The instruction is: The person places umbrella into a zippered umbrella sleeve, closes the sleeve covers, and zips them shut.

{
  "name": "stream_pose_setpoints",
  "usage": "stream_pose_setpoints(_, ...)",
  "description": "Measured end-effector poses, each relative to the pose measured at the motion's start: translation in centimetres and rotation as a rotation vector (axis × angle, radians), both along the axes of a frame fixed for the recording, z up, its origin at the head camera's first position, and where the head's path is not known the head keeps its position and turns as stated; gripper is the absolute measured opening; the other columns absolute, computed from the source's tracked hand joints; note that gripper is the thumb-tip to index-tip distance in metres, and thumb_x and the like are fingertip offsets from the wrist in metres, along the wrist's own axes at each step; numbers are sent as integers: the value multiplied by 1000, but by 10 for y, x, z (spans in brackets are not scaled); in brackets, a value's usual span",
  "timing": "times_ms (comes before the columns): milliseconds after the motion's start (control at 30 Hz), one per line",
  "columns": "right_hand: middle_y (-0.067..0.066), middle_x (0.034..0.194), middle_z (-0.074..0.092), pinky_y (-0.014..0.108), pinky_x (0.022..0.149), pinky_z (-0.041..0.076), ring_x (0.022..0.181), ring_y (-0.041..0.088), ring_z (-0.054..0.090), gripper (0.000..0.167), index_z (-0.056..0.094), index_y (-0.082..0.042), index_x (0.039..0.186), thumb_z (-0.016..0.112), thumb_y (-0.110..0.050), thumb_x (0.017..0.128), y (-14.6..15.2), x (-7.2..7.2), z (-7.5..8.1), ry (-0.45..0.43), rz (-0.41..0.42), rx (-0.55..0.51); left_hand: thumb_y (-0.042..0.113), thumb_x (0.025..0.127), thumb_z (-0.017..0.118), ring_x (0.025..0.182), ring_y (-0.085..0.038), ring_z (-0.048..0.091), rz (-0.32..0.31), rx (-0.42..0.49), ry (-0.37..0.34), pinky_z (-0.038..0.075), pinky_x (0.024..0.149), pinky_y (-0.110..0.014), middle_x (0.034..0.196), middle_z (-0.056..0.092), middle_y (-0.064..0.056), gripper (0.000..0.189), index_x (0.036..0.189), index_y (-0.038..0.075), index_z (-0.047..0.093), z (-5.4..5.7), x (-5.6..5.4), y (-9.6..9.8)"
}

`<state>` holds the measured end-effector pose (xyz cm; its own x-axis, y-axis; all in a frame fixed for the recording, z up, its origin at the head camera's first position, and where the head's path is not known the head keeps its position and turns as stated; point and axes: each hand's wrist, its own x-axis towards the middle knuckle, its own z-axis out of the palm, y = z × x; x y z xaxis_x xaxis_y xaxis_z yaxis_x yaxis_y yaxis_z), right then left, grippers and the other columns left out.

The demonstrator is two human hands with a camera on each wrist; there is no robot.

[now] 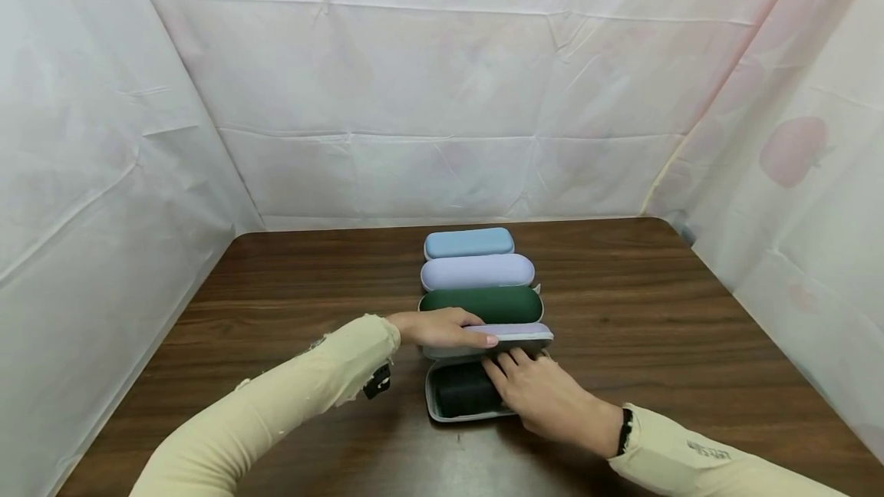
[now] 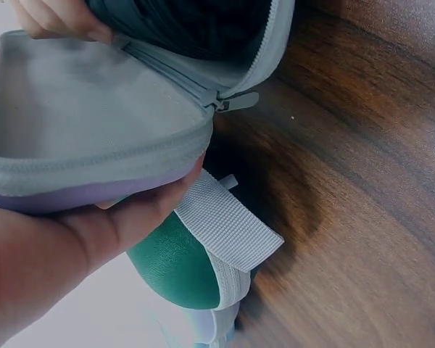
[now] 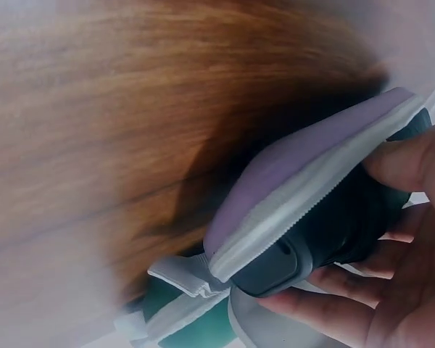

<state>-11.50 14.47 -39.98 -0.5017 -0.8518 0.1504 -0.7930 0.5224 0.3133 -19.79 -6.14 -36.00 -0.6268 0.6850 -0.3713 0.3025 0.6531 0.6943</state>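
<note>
In the head view, a lavender zippered case (image 1: 429, 396) lies unfolded at the near end of a row. My left hand (image 1: 442, 327) holds its raised lid (image 2: 94, 101), fingers behind the lavender outside and the thumb at its edge. Inside the other half sits a black folded thing, seemingly a compact umbrella (image 1: 461, 390), with fabric folds and a smooth rounded end. My right hand (image 1: 545, 397) reaches into the case and grips this umbrella (image 3: 268, 267), thumb on one side and fingers on the other in the right wrist view. Part of it is hidden by the hand.
Behind the unfolded case, a green case (image 1: 483, 302), a lavender case (image 1: 476, 272) and a light blue case (image 1: 470, 243) lie in a row. A grey strap (image 2: 232, 221) sticks out from the green one. White sheeting (image 1: 442, 98) stands around the wooden table (image 1: 311, 274).
</note>
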Motion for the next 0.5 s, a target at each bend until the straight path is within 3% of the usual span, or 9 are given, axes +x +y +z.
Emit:
stream_pose_setpoints(133, 10, 105, 61, 30, 49, 46, 87, 22, 59, 50, 59, -3, 124, 74, -19, 78, 1, -2, -4, 6, 14, -38, 48, 94, 53, 101, -6, 54, -10, -11, 13, 42, 88, -26, 114, 61, 4, 52, 127, 7, 59, -1, 0, 1)
stream_pose_setpoints(300, 7, 112, 59, 33, 64, 52, 95, 21, 60, 62, 58, -6, 126, 77, -39, 78, 6, -5, -2, -20, 41, -93, 49, 94, 52, 108, -7, 53, -22, -36, 45, 41, 92, -27, 121, 59, 2, 55, 131, 7, 56, -1, 2, 2)
stream_pose_setpoints(400, 2, 112, 59, 30, 70, 52, 96, 17, 59, 49, 61, -9, 121, 75, -33, 81, 13, -8, 8, -56, 157, -128, 50, 94, 52, 110, -7, 52, -25, -43, 60, 41, 93, -27, 124, 58, 2, 57, 133, 9, 55, -1, 5, 1)
stream_pose_setpoints(500, -4, 98, 60, 21, 62, 49, 86, 9, 57, 26, 66, -12, 108, 72, -16, 83, 21, -13, 25, -87, 326, -206, 50, 94, 53, 107, -7, 52, -16, -36, 59, 42, 90, -27, 121, 59, 4, 55, 132, 10, 55, -2, 10, -1)
